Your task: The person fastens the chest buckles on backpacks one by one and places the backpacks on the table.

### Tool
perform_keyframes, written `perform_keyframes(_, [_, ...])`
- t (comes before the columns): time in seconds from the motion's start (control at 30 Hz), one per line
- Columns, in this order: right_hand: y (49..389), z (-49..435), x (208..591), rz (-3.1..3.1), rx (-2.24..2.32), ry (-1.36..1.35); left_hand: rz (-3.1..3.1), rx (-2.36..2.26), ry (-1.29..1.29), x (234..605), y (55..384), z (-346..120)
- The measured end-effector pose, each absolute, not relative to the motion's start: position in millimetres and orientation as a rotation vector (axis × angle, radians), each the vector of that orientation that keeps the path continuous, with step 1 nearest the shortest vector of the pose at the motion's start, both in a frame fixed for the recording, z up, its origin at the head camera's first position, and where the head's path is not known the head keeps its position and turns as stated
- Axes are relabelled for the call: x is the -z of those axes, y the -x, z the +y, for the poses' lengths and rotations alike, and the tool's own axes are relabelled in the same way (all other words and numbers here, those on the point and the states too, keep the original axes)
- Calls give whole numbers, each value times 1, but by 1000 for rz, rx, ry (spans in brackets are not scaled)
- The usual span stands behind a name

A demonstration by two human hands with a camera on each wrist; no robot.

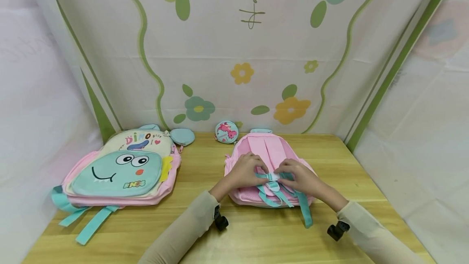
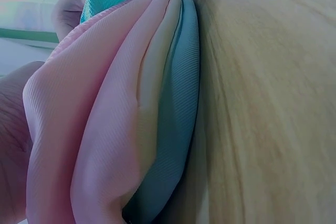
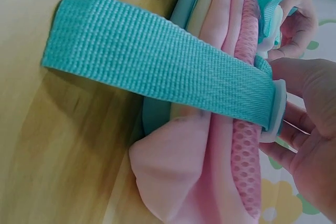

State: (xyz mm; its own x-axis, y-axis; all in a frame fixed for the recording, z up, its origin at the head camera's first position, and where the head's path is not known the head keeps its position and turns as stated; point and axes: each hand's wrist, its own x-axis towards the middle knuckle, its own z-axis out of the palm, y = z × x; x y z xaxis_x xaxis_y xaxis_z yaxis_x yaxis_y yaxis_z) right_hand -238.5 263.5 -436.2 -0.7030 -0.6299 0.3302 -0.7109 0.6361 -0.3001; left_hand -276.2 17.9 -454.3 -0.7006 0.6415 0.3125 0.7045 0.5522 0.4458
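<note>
A pink backpack (image 1: 267, 150) lies on the wooden table with its back panel and teal straps facing up. Across its middle, a white buckle (image 1: 273, 177) joins two teal straps. My left hand (image 1: 246, 170) pinches the buckle's left side; from the other side, my right hand (image 1: 301, 177) pinches its right side. The fingertips of both hands nearly meet there. A loose teal strap end (image 3: 152, 61) hangs past the bag's edge in the right wrist view, running through a white slider (image 3: 277, 111) by the right palm. In the left wrist view the bag's pink side (image 2: 105, 103) hides most of the fingers.
At the left lies a second backpack (image 1: 117, 174) with a dinosaur face, its teal straps trailing toward the front. A round blue pouch (image 1: 182, 136) is beside it. Near the pink bag's top is a round pouch (image 1: 226, 132) with a pink picture. A flowered cloth (image 1: 220, 44) hangs behind.
</note>
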Motion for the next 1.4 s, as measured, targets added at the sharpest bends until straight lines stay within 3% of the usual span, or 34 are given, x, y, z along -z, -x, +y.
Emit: perform_keyframes(1.4, [247,245,429,-2629,-748,-1049,-2666,928,1177,432,282,3])
